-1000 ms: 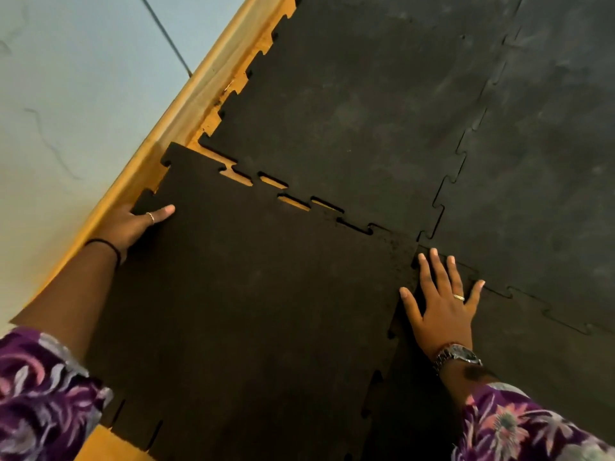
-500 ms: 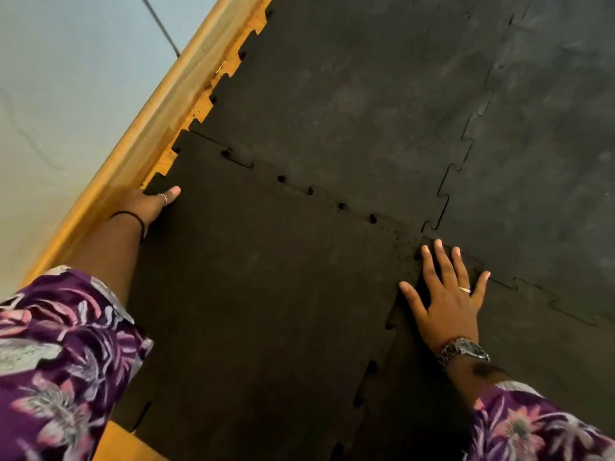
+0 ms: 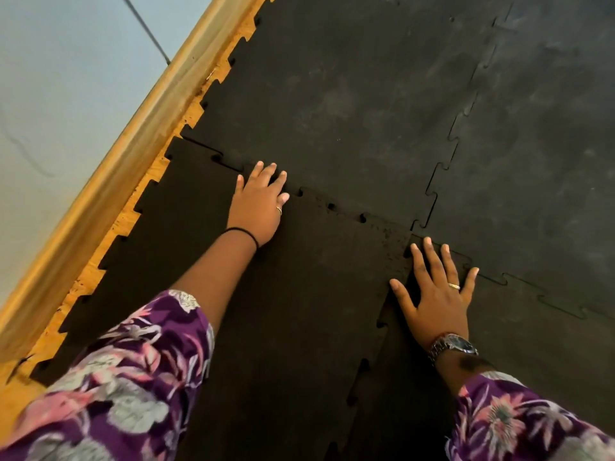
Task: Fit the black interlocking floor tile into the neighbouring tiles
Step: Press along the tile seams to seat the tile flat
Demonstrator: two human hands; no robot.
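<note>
The black interlocking floor tile (image 3: pixel 299 311) lies in the lower middle, its toothed top edge against the far tile (image 3: pixel 332 94) with small gaps along that seam. My left hand (image 3: pixel 259 204) lies flat, fingers spread, on the seam at the tile's top edge. My right hand (image 3: pixel 436 294) presses flat with spread fingers at the tile's top right corner, over the joint with the right-hand tile (image 3: pixel 532 344). The tile's right edge overlaps that neighbour, and its teeth sit on top rather than in.
A wooden skirting board (image 3: pixel 133 154) runs diagonally along the grey wall (image 3: pixel 66 78) at left, with a strip of bare wooden floor (image 3: pixel 109 234) beside the tile's toothed left edge. More laid black tiles (image 3: pixel 532 128) fill the far right.
My left hand has left the tile's left edge and moved right onto the top seam. The tile has slid up against the far tile, closing the gap where wood showed.
</note>
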